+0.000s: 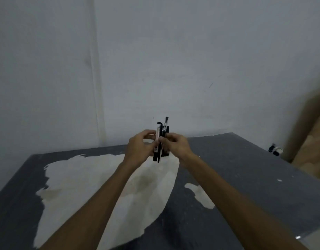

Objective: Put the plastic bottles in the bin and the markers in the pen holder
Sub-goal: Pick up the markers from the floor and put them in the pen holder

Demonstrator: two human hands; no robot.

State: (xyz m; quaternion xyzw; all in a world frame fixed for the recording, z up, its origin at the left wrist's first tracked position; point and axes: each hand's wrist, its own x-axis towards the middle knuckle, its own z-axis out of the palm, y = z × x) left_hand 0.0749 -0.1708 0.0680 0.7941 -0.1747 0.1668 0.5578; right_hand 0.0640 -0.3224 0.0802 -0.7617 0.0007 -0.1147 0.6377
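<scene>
both hands on a bundle of markers in front of the pen holder

the left hand [140, 147] and the right hand [175, 144] meet above the far middle of the dark grey table [245, 177], both arms stretched out from the bottom edge of the view. between them stands a small upright bundle of markers [157, 147], one with a pale, whitish barrel and at least one with a black barrel; how many there are in all is too blurred to count. the left hand's fingers curl round the pale barrel from the left, and the right hand's fingertips pinch the bundle from the right, so both hands are closed on the markers. the lower ends of the markers hang clear below the hands, above the table.

just behind the hands, partly hidden by them, stands the black pen holder [166, 130] near the table's back edge, close to the grey wall [173, 60]. a slim pen with a black cap [166, 120] sticks up out of it.

a large, irregular off-white patch [101, 186] covers much of the table's middle under the left arm, and a smaller patch [200, 194] lies to the right of it, under the right forearm. at the far right, past the table's corner, a small dark and white object [275, 149] sits low by a blurred tan board [310, 141].
</scene>
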